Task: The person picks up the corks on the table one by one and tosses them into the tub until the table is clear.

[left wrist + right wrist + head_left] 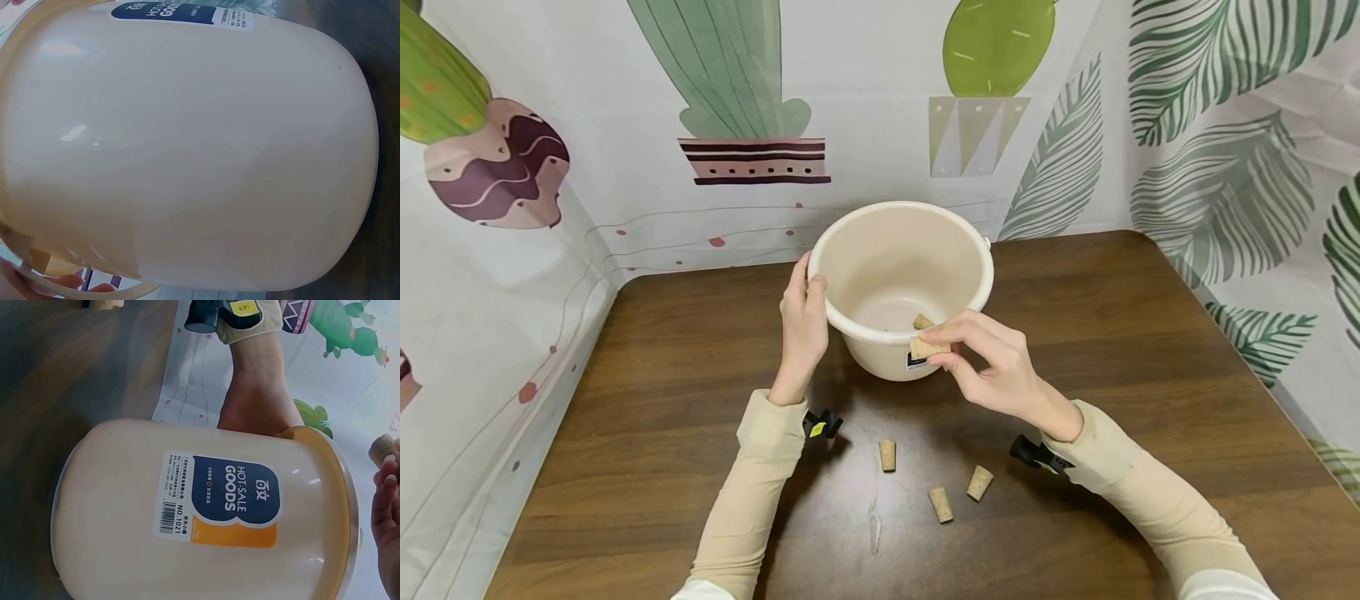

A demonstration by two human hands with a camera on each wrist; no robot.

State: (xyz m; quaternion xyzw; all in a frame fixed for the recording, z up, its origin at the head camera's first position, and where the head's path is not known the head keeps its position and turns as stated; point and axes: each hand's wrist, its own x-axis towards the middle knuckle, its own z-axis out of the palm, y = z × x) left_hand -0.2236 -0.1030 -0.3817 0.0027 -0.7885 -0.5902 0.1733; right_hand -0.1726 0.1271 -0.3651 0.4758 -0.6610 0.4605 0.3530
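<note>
A cream plastic bucket [880, 354] stands on the table, its label [234, 500] facing the person. My left hand [803, 321] grips the bucket's rim at the left, thumb over the edge; in the left wrist view its fingertips [62, 281] show by the handle. Between thumb and fingers, my right hand [1000, 367] pinches a cork stopper [929, 347] at the near rim. Another cork [922, 321] shows inside the bucket, partly hidden by the hand. Three tapered corks lie in front of the bucket: one cork [887, 456] at left, a second [940, 505] and a third [980, 483].
The brown wooden table [685, 350] meets a printed cloth backdrop [880, 92] with cacti and leaves, behind and at both sides. Black wrist devices [823, 423] sit under both sleeves, close over the table. A small handle knob [987, 243] sticks out at the bucket's right.
</note>
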